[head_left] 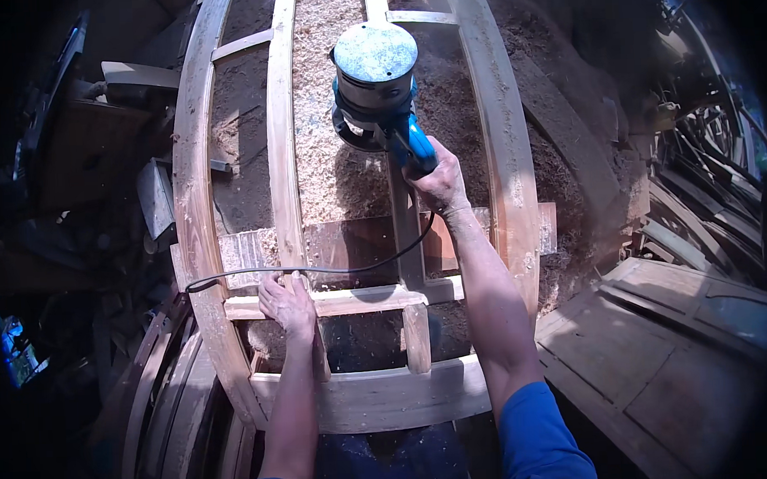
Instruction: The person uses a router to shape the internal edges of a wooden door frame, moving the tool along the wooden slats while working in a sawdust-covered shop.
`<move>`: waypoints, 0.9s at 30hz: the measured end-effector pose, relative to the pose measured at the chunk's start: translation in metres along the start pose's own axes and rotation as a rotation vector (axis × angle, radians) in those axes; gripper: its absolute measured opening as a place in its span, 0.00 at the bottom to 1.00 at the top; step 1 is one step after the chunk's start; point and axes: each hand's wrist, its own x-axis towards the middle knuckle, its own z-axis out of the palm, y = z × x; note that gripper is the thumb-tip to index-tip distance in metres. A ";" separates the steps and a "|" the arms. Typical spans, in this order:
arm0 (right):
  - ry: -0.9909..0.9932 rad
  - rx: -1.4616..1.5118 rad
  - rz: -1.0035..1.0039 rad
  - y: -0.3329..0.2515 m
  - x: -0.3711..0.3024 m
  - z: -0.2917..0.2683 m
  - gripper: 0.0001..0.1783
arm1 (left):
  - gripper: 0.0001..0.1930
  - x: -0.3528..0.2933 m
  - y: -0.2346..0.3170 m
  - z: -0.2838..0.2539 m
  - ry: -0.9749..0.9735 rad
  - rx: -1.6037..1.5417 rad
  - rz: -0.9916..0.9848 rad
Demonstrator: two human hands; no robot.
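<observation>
A large pale wooden frame [360, 301], with long side rails, inner slats and cross rails, lies in front of me. My right hand [439, 180] is closed round the blue handle of a corded power tool [378, 77]. The tool has a round, flat silver top over a drum-shaped dark body, and it stands over the inner slats in the far half; its underside is hidden. My left hand [287, 307] grips the frame where an inner slat meets the near cross rail. A black cord [334, 270] runs from the tool's handle, past my left fingertips, to the left side rail.
Wood shavings [329, 132] cover the ground beneath the frame. A reddish-brown board [350, 241] crosses under it. At the right lies a panelled wooden door [658, 348], with piled timber [711, 194] beyond. Curved wooden pieces [174, 416] stand at the near left.
</observation>
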 end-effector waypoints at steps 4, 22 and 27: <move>0.029 0.032 -0.069 0.014 0.016 0.000 0.22 | 0.33 0.006 0.030 0.013 0.081 0.149 0.062; 0.013 0.007 -0.068 0.018 0.005 0.002 0.24 | 0.39 0.025 0.028 -0.046 -0.479 0.257 0.051; 0.018 -0.002 -0.045 0.030 0.005 -0.006 0.24 | 0.37 0.045 0.003 -0.047 -0.788 -0.041 -0.046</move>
